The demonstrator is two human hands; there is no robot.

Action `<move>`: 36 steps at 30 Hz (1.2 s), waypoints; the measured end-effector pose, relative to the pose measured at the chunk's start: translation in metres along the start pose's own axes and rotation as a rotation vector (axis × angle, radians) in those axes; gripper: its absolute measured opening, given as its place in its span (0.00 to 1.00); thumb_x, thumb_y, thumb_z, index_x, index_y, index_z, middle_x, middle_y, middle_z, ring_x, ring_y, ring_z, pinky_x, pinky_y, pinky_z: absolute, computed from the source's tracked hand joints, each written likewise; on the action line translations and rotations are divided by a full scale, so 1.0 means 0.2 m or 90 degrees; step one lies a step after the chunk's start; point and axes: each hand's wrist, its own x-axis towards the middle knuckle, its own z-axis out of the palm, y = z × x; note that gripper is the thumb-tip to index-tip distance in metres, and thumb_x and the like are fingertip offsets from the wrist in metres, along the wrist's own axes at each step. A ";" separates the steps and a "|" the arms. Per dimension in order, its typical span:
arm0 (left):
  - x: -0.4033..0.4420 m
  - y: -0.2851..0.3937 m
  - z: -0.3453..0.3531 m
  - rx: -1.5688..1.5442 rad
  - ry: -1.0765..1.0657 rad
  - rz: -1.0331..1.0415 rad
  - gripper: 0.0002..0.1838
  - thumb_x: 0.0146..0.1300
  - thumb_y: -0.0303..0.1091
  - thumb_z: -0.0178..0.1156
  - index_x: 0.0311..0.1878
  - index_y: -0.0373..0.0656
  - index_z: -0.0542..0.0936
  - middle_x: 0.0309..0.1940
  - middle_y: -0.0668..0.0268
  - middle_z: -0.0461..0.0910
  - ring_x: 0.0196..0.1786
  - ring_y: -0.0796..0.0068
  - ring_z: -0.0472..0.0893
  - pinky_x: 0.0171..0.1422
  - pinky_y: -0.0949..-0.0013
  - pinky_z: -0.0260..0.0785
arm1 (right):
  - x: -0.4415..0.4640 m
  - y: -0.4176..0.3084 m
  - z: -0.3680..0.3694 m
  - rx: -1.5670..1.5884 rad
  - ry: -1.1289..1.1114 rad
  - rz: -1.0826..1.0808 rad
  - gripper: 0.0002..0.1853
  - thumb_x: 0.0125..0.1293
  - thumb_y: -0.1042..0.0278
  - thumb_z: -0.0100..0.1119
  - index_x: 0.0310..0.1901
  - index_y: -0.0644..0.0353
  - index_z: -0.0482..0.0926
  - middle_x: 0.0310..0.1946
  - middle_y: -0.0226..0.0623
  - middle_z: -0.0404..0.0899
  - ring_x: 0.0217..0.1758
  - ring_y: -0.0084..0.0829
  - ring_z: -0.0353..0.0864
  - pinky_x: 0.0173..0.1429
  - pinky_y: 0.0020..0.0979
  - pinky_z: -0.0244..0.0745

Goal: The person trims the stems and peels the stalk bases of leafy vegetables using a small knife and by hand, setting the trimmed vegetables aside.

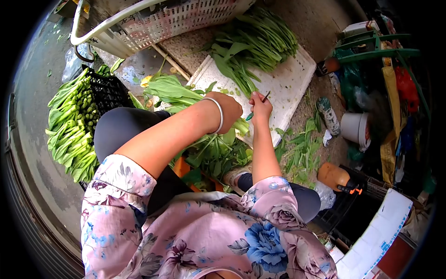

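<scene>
Two hands [227, 110] [262, 109] with greens [174, 91] and slim tool [250, 116], illegible writing [129, 18] on crate [186, 24]

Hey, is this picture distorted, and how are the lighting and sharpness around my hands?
Head view: fisheye distortion, black corners, white carton seemingly bowed; head view: white board fairly bright, clutter at right partly lost in shadow; head view: left hand and right hand fairly sharp, without obvious motion blur.
</scene>
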 end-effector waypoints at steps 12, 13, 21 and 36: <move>0.00 0.04 0.00 -0.087 0.440 -0.007 0.12 0.45 0.28 0.60 0.37 0.45 0.78 0.33 0.62 0.78 0.38 0.61 0.79 0.43 0.63 0.71 | -0.45 -0.38 -0.06 0.196 -0.198 -0.011 0.09 0.58 0.72 0.59 0.35 0.68 0.74 0.24 0.37 0.76 0.18 0.20 0.71 0.17 0.18 0.59; 0.00 0.03 -0.02 -0.085 0.502 -0.009 0.12 0.45 0.27 0.60 0.36 0.45 0.78 0.33 0.62 0.77 0.37 0.60 0.79 0.42 0.63 0.71 | -0.47 -0.39 -0.06 0.193 -0.196 -0.016 0.07 0.57 0.73 0.60 0.33 0.68 0.75 0.22 0.36 0.76 0.16 0.20 0.70 0.18 0.17 0.59; 0.04 -0.07 -0.01 -0.376 0.397 -0.017 0.11 0.45 0.32 0.66 0.34 0.41 0.80 0.24 0.60 0.80 0.29 0.65 0.79 0.36 0.66 0.71 | -0.59 -0.50 -0.08 0.125 -0.230 -0.047 0.09 0.55 0.73 0.63 0.34 0.69 0.76 0.24 0.36 0.77 0.20 0.18 0.72 0.19 0.16 0.59; 0.03 -0.10 -0.03 -0.487 0.348 -0.029 0.14 0.43 0.31 0.69 0.33 0.36 0.79 0.24 0.62 0.80 0.27 0.76 0.76 0.37 0.72 0.69 | -0.70 -0.48 0.02 0.236 -0.298 0.011 0.14 0.67 0.55 0.48 0.32 0.58 0.69 0.24 0.28 0.68 0.20 0.18 0.63 0.21 0.19 0.55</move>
